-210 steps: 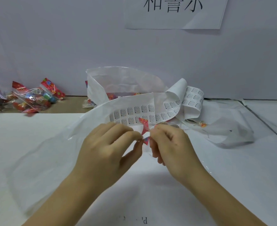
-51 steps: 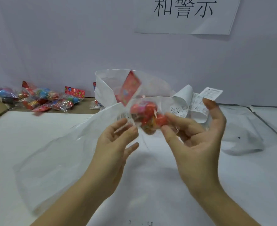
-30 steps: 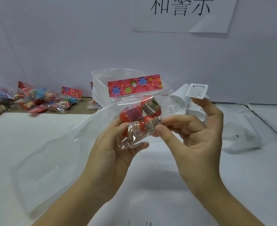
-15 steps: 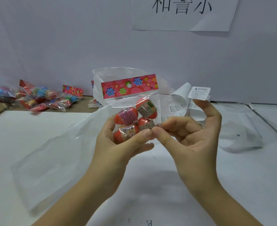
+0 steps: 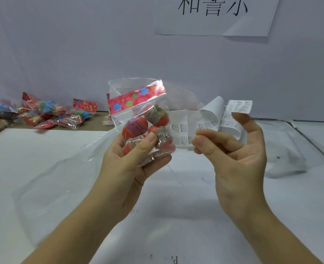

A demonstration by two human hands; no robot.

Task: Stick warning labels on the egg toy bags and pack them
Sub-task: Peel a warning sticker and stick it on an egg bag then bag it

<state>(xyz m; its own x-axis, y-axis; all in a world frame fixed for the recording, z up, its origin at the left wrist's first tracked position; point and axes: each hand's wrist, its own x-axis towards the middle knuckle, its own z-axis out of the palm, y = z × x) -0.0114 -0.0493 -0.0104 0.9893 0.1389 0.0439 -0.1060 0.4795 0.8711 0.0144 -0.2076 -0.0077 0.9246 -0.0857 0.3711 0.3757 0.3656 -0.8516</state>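
Note:
My left hand [image 5: 130, 168] holds a clear egg toy bag [image 5: 146, 126] up in front of me, thumb pressed across several red eggs inside. Its red flowered header card [image 5: 136, 98] tilts up to the right. My right hand [image 5: 237, 159] is to the bag's right, not touching it. A white warning label [image 5: 240, 106] sticks to the raised index fingertip; the thumb and other fingers curl inward. Behind the hands, a curled sheet of labels [image 5: 212, 119] lies on the white table [image 5: 43, 145].
A large clear packing bag [image 5: 62, 178] lies open on the table under my left arm. Several more egg toy bags [image 5: 48, 113] are piled at the back left by the wall. Used white backing strip [image 5: 286, 161] trails right. A paper sign [image 5: 214, 16] hangs on the wall.
My right hand has let go of the bag's right edge and drawn away to the right, label still on the fingertip. The left hand alone keeps the bag, now tilted.

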